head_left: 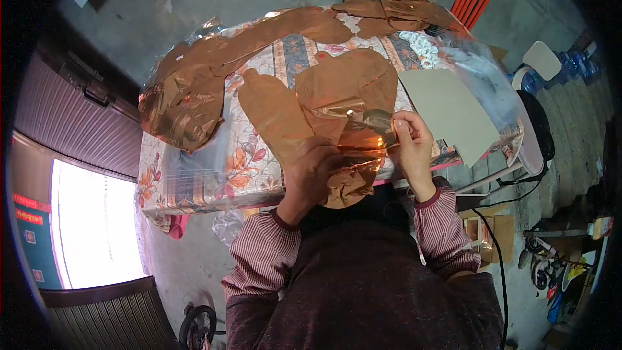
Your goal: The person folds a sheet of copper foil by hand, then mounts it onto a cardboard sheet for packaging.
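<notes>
A flat, shiny copper-coloured foil balloon [353,81] lies across the near part of the table, its lower end crumpled and hanging over the edge. My left hand [311,168] is closed around the crumpled foil near that edge; its fingertips are partly hidden. Thumb and fingers of my right hand [413,146] pinch the balloon's right side, where the foil is folded and catches the light. Beside it on the left is another flat copper foil piece [269,107], partly under my left hand; whether it belongs to the same balloon I cannot tell.
More copper foil balloons [184,107] lie along the table's left and far sides. Clear plastic bags [191,168], white rings [421,48] and a pale board [447,110] rest on the flowered tablecloth [243,162]. A chair [534,136] stands at the right, with a black cable [495,246] below.
</notes>
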`<state>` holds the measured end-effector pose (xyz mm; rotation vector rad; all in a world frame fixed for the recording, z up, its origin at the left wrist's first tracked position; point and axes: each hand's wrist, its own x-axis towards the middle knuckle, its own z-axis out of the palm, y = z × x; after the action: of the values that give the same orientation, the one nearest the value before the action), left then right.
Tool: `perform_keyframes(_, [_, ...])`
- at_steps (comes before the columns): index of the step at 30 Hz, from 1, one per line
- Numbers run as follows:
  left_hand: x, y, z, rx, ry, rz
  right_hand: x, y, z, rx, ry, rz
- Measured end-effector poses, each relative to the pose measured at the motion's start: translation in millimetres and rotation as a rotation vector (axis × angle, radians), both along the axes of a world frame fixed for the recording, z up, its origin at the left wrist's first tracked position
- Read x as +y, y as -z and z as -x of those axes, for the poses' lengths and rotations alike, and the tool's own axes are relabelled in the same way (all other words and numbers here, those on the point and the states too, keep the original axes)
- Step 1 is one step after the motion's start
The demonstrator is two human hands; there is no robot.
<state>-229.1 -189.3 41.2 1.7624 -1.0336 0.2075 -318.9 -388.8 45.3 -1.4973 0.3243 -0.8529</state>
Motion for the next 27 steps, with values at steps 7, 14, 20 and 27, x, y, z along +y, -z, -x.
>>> perform_keyframes(7, [-0.6,-7.3,1.5,-0.263,0.081,-0.036,10.4,-8.3,16.8,0.127,-0.124,0.188])
perform_keyframes(14, [32.1,-15.5,22.6,0.084,0.222,0.005,30.4,-29.5,50.3,0.268,-0.374,0.823])
perform_keyframes(20, [78.2,-5.5,18.4,0.189,0.000,0.125,30.5,-11.3,59.0,0.248,-0.398,0.957])
perform_keyframes(27, [77.2,-9.8,-22.1,-0.143,-0.057,-0.377,37.0,2.5,43.8,0.050,-0.236,1.096])
